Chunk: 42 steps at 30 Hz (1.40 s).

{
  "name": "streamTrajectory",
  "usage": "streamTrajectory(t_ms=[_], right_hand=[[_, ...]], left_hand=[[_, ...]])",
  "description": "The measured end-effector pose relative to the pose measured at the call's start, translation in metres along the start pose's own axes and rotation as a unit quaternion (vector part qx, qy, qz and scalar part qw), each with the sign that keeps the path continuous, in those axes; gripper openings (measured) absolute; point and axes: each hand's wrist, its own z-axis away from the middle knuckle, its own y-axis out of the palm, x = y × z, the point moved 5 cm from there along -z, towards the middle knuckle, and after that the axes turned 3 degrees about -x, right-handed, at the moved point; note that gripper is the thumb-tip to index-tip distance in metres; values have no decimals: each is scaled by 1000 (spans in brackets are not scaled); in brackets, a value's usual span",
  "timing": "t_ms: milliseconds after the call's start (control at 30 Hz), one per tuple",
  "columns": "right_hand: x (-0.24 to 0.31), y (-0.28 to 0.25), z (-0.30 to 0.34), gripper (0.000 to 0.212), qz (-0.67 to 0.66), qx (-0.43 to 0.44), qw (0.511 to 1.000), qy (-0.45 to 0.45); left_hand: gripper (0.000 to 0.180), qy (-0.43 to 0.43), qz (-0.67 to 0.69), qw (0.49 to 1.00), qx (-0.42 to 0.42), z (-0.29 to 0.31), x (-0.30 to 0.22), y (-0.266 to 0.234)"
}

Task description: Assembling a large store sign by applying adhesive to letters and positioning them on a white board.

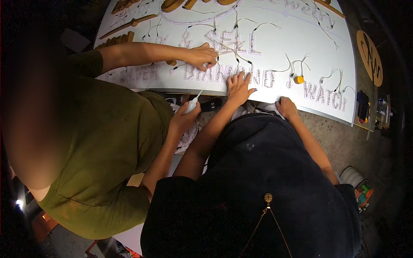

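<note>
A large white sign panel carries rows of outline letters lined with small light modules, with thin wires sticking up from them. My left hand lies on the lower row with fingers spread, partly covering one letter. At the panel's near edge, to the right, my right hand has curled fingers beside whitish cloth; what they grip is hidden. A co-worker's hand rests on the letters left of mine. Their other hand holds a white squeeze bottle with a thin nozzle, tip upward.
A small yellow cylinder stands on the panel at right. Gold-brown raised pieces lie along its far left. A round tan sign is beyond the right edge. The co-worker in an olive shirt stands close on my left.
</note>
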Motion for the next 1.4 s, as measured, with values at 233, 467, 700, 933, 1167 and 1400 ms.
streamTrajectory(t_ms=[233,467,700,933,1167,1400], right_hand=[[0,-1,1,39,1,-1,1000,1],[-3,2,-2,40,1,-2,1000,-4],[-8,9,-4,36,-15,-38,999,-12],[-8,9,-4,36,-11,-37,999,-3],[-6,6,-3,37,-11,-31,999,-7],[-5,6,-3,37,-6,-33,999,-12]], left_hand=[[64,0,-4,1000,-5,1,1,2],[64,4,-3,1000,-7,1,2,3],[62,-3,5,1000,15,0,4,3],[60,-2,21,999,25,-1,5,2],[61,-1,13,1000,24,-1,5,3],[69,-13,0,1000,15,1,4,2]])
